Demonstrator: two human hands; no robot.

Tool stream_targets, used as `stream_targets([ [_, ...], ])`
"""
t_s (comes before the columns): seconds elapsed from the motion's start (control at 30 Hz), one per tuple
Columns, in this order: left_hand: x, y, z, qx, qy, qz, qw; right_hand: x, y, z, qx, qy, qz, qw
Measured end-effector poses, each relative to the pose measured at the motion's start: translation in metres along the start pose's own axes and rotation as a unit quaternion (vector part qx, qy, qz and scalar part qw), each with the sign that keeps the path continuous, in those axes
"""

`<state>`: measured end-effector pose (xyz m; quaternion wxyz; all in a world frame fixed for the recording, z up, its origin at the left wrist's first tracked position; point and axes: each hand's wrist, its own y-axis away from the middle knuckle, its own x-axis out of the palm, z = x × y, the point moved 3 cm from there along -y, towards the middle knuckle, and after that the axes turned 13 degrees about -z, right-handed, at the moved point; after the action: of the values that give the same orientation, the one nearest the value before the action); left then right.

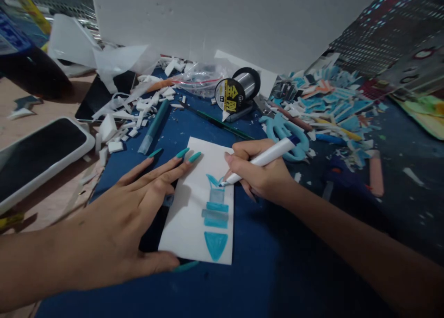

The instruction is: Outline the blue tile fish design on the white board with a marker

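A white card (189, 216) lies flat on the blue desk (249, 281), long side running away from the viewer, tilted slightly. Blue shapes stack along its right half (a triangle lowest, bars above it). A white marker (263, 159) slants low, its tip touching the topmost shape.

Dim, bluish light; bright white foam board (222, 26) behind; edges bowed, corners dark.

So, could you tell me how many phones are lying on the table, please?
2. One phone in a white case lies at the left edge, near the left hand. A dark phone lies farther back, partly under white scraps. More may be hidden under the clutter.
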<state>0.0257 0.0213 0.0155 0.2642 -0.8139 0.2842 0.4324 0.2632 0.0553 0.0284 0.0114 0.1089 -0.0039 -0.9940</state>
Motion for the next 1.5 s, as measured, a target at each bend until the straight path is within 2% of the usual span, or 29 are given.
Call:
stream_targets([
  [0.17, 0.002, 0.001, 0.005, 0.009, 0.002, 0.001, 1.0, 0.002, 0.0, 0.001, -0.003, -0.019, 0.018, 1.0],
  [0.33, 0.003, 0.002, 0.003, 0.011, -0.006, -0.002, 1.0, 0.001, -0.001, 0.0, -0.004, -0.029, 0.015, 0.999],
  [0.47, 0.002, 0.001, 0.002, 0.024, -0.017, -0.007, 1.0, 0.002, -0.001, -0.003, -0.011, -0.04, 0.047, 0.998],
  [0.53, 0.001, 0.001, 0.001, 0.033, -0.021, -0.013, 0.999, 0.001, -0.001, -0.004, -0.01, -0.033, 0.043, 0.998],
  [0.63, -0.003, 0.0, -0.002, 0.067, -0.041, -0.033, 0.996, 0.0, 0.0, -0.004, -0.015, -0.022, 0.032, 0.999],
  [0.8, -0.008, -0.006, -0.009, 0.131, -0.103, -0.057, 0.984, 0.001, 0.0, -0.003, -0.024, -0.033, 0.052, 0.998],
  [1.2, -0.009, -0.008, -0.012, 0.165, -0.16, -0.066, 0.971, 0.0, -0.001, -0.005, -0.028, -0.024, 0.02, 0.999],
  [1.37, -0.01, -0.01, -0.014, 0.176, -0.168, -0.077, 0.967, 0.0, 0.001, -0.001, -0.041, -0.013, 0.029, 0.999],
  [1.5, -0.008, -0.009, -0.012, 0.166, -0.162, -0.079, 0.97, 0.001, 0.001, -0.001, -0.02, -0.034, 0.037, 0.999],
])
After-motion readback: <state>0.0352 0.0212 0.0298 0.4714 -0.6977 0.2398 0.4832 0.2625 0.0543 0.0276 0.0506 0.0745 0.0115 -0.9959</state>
